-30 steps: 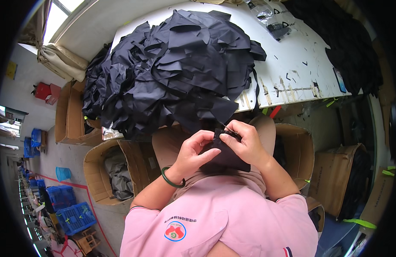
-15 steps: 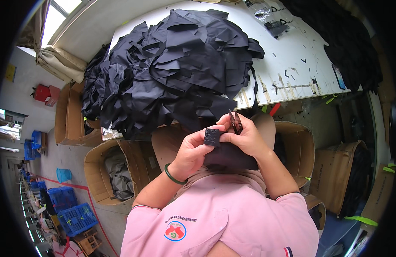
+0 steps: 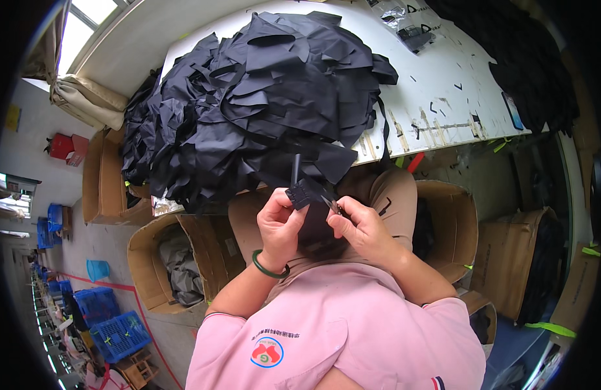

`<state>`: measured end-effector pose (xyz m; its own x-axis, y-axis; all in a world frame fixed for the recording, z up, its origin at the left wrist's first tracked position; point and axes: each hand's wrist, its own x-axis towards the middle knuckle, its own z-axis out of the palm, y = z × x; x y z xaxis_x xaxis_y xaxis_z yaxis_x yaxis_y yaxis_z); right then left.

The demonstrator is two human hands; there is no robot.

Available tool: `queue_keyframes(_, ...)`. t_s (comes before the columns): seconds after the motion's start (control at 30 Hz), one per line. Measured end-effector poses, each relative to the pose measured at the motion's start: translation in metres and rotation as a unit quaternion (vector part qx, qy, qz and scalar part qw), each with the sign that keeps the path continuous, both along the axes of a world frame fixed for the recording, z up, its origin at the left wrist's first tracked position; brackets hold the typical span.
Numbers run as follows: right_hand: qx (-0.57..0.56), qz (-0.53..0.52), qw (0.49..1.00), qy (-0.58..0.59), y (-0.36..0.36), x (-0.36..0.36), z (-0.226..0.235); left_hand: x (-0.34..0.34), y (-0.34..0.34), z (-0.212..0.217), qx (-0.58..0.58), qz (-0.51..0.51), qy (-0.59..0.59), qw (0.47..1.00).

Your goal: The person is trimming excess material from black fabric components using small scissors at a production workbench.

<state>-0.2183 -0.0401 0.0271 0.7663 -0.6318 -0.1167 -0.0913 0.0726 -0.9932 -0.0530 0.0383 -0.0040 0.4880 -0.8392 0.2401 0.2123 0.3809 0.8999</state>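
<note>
My left hand [image 3: 279, 224] pinches a small black fabric piece [image 3: 303, 194] between thumb and fingers, above my lap. A narrow black strip [image 3: 295, 168] sticks up from it, away from me. In my right hand [image 3: 364, 229] are dark thread snips [image 3: 332, 204], their blades pointing left at the edge of the fabric piece. Whether the blades touch it, I cannot tell. Beyond both hands a big heap of black cut fabric pieces [image 3: 274, 97] covers much of the white table [image 3: 430, 91] and hangs over its near edge.
Cardboard boxes stand on both sides of my legs, one at the left [image 3: 151, 260] holding grey fabric, others at the right [image 3: 453, 221]. A phone [image 3: 512, 110] and a clear plastic bag [image 3: 404, 23] lie on the table. A small black scrap [image 3: 385, 207] rests on my right trouser leg.
My hands have moved apart a little. The snips have swung from pointing away from me to pointing left at the fabric piece, which has tilted, its strip now showing.
</note>
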Motion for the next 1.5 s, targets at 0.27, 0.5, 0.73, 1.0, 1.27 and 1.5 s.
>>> queue_keyframes(0.27,0.186,0.043,0.98,-0.054,0.007,0.009,-0.012,-0.002,0.004,-0.007,-0.001,0.015,-0.038,0.999)
queue_keyframes(0.5,-0.129,-0.045,0.991,-0.015,0.005,0.017,-0.012,-0.004,0.006,-0.014,0.005,0.011,-0.089,0.996)
queue_keyframes(0.73,-0.161,-0.045,0.986,0.004,0.004,0.016,-0.01,-0.005,0.007,-0.013,-0.004,0.001,-0.087,0.996)
queue_keyframes(1.0,-0.148,-0.037,0.988,0.004,0.004,0.012,-0.012,-0.005,0.01,-0.012,0.002,-0.019,-0.091,0.996)
queue_keyframes(1.27,-0.083,-0.014,0.996,0.034,0.001,0.004,-0.012,0.001,0.012,-0.011,0.022,-0.064,-0.088,0.994)
queue_keyframes(1.5,-0.054,0.044,0.997,0.031,-0.021,-0.011,-0.002,0.025,0.006,-0.003,0.063,-0.238,0.033,0.969)
